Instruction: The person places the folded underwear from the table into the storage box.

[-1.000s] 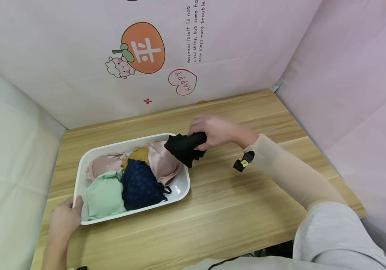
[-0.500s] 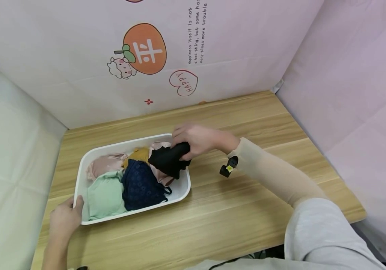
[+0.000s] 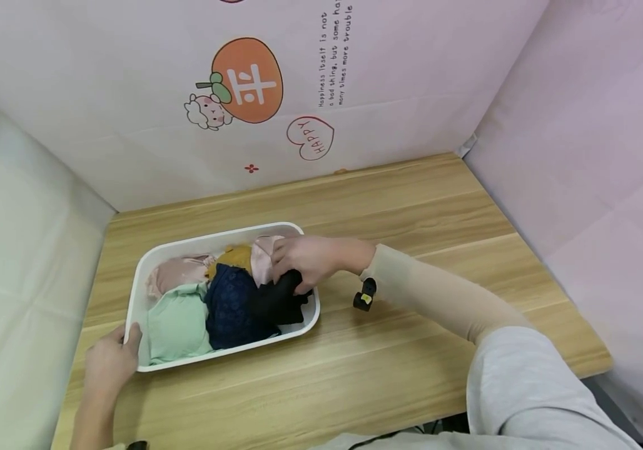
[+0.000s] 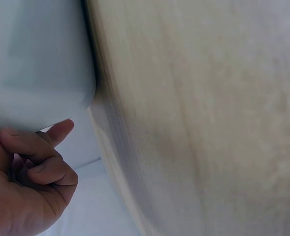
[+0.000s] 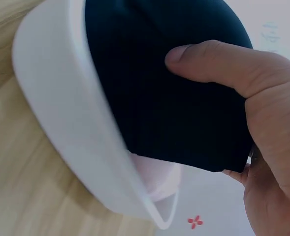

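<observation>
My right hand (image 3: 307, 259) pinches a folded black bra (image 3: 276, 303) inside the right end of a white plastic bin (image 3: 129, 306). The thumb lies flat across the black cup (image 5: 135, 98) in the right wrist view; most other fingers are hidden behind it. With the thumb over the rim, my left hand (image 3: 110, 359) grips the bin's left end. Folded in the bin are a mint green bra (image 3: 177, 325), a navy lace bra (image 3: 228, 306), a pale pink one (image 3: 177, 273), a mustard piece (image 3: 237, 256) and a pink satin bra (image 3: 263, 253), partly covered.
The bin stands on the left part of a wood-grain table (image 3: 400, 350). Behind the table rises a white printed curtain (image 3: 383, 81). Plain fabric walls (image 3: 592, 187) close off both sides. Black straps sit at both wrists.
My right hand has carried the black bra left and toward me, from above the bin's right rim down into its near right corner. The left hand keeps its hold on the bin.
</observation>
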Motion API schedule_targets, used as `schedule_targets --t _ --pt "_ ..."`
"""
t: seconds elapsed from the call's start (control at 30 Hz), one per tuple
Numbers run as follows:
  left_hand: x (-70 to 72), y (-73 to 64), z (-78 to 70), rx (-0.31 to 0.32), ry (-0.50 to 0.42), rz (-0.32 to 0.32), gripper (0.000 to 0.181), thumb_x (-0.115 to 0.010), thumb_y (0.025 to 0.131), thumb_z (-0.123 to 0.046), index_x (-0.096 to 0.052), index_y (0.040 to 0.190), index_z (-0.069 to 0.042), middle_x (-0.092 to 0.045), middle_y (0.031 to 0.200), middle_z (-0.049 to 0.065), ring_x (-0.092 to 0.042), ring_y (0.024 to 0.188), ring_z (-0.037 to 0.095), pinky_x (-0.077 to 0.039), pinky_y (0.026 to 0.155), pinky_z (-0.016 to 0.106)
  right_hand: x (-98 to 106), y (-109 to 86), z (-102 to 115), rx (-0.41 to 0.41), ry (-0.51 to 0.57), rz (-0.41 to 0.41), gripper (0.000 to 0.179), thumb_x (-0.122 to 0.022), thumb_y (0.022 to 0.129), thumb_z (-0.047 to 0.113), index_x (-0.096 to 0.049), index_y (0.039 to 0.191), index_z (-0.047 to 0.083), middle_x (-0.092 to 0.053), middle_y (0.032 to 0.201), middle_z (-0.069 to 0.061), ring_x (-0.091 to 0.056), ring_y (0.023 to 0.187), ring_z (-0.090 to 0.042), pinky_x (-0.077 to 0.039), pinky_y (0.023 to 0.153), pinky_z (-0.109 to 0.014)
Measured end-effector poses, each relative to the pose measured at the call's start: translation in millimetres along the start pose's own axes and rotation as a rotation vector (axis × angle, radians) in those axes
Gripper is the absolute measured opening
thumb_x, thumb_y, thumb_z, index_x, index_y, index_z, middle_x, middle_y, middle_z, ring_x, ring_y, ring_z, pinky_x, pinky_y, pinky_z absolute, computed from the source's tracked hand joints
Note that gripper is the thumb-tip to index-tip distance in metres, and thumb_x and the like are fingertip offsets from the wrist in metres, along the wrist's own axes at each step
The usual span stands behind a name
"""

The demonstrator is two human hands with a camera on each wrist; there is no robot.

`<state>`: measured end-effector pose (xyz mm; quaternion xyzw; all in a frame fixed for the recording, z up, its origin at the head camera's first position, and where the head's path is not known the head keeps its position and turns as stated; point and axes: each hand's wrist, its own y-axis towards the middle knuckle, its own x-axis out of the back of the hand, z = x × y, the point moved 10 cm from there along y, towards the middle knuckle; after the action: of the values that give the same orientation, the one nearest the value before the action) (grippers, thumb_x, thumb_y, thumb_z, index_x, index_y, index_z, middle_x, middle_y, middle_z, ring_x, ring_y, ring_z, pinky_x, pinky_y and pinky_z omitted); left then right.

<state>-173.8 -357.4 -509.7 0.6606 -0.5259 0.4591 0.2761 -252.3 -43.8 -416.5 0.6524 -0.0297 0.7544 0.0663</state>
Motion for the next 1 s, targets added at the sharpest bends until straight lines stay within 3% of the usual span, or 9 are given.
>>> schedule_targets --t 0.1,0.3,0.7,0.83,1.0 --pt "0.7 0.3 -1.2 -0.004 0.001 -0.002 0.052 -0.030 0.099 -0.036 -0.061 0.114 0.003 -0.064 0.100 0.030 -0.058 0.082 0.045 -0.042 0.068 0.054 -10 0.7 0 -0.011 -0.033 0.041 0.033 -0.076 0.071 0.034 -0.070 0.102 0.025 -0.065 0.104 0.012 -0.049 0.094 -0.013 -0.037 0.086 -0.034" --pt "0.1 1.1 -1.0 -0.001 0.005 0.008 0.053 -0.030 0.099 -0.036 -0.059 0.117 0.004 -0.062 0.108 0.032 -0.055 0.093 0.053 -0.042 0.073 0.057 -26 4.2 4 -0.020 -0.079 0.097 0.033 -0.075 0.072 0.041 -0.070 0.102 0.029 -0.064 0.108 0.014 -0.045 0.095 -0.012 -0.034 0.086 -0.035" --pt "1.2 1.1 -4.5 -0.013 0.008 0.005 0.052 -0.030 0.099 -0.036 -0.061 0.113 0.003 -0.063 0.103 0.030 -0.057 0.089 0.050 -0.042 0.071 0.056 -52 5.2 5 -0.041 -0.261 0.117 0.034 -0.076 0.065 0.050 -0.069 0.096 0.039 -0.059 0.099 0.013 -0.045 0.100 -0.013 -0.032 0.086 -0.037" --pt "1.5 0.7 -5.7 -0.020 0.014 -0.003 0.051 -0.030 0.099 -0.035 -0.062 0.111 0.003 -0.065 0.100 0.029 -0.058 0.086 0.048 -0.042 0.070 0.055 -58 3.6 6 -0.057 -0.283 0.160 0.040 -0.076 0.065 0.052 -0.068 0.102 0.038 -0.058 0.104 0.011 -0.044 0.103 -0.014 -0.032 0.088 -0.039" --pt "0.0 1.2 -3.6 -0.004 0.017 0.003 0.051 -0.030 0.099 -0.035 -0.062 0.112 0.003 -0.064 0.102 0.030 -0.057 0.087 0.048 -0.042 0.071 0.055 -53 -0.5 4 -0.093 -0.227 0.168 0.056 -0.076 0.065 0.056 -0.064 0.115 0.036 -0.057 0.112 0.010 -0.042 0.105 -0.014 -0.031 0.092 -0.041"
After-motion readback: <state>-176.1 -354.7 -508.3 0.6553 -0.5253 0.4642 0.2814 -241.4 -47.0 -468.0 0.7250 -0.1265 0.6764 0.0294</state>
